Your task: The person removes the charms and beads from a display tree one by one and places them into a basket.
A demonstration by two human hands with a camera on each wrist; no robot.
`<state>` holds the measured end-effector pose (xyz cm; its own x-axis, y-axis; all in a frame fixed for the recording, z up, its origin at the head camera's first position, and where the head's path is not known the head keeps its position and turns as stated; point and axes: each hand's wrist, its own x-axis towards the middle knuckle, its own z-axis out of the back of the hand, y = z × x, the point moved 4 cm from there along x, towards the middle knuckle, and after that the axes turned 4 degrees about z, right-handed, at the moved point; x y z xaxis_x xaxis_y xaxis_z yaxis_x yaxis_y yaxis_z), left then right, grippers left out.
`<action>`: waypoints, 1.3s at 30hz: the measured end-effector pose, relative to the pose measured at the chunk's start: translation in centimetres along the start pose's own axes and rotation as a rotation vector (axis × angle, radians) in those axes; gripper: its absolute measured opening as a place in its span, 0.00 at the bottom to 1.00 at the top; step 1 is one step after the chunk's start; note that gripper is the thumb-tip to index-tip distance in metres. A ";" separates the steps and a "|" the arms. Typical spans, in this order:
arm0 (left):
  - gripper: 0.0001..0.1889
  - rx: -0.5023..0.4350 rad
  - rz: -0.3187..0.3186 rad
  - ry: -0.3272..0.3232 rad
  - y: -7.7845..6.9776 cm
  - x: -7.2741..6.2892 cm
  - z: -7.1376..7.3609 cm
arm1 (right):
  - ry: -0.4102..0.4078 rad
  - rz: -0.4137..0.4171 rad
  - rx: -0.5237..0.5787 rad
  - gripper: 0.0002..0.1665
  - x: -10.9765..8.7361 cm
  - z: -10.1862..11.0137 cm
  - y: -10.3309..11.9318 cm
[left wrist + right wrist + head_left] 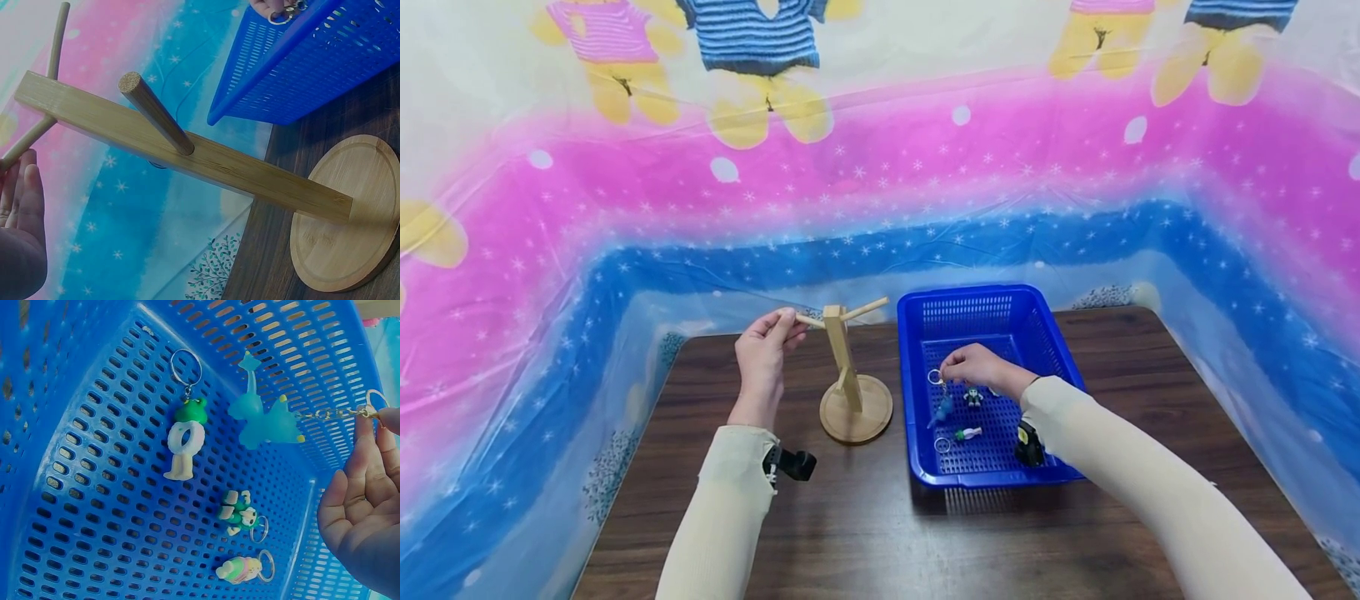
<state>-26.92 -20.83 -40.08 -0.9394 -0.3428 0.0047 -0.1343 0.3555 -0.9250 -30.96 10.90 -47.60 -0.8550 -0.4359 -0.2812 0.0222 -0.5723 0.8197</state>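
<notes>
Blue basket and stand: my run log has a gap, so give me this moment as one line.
Left grip: holds stand peg | Right grip: holds blue keychain | Blue basket: three other keychains inside

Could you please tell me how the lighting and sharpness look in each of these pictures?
In the head view, light is bright, with sheen on the table and shadow below the blue basket; the left wrist view is dimmer, its wooden stand fairly clear but the left hand shaded; the right wrist view looks slightly soft, and the blue keychain shows little surface detail.
</notes>
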 end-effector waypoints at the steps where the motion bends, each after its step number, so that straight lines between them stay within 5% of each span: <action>1: 0.11 0.002 0.000 -0.001 0.0 0.0 0.0 | 0.004 -0.005 0.002 0.16 0.1 0.0 -0.1; 39: 0.14 0.012 0.007 -0.008 -0.1 0.2 0.1 | -0.067 -0.077 0.056 0.18 3.3 0.4 -1.5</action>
<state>-27.02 -21.01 -40.02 -0.9378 -0.3471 -0.0046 -0.1239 0.3471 -0.9296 -34.00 10.56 -49.53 -0.8856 -0.3439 -0.3122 -0.0724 -0.5618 0.8241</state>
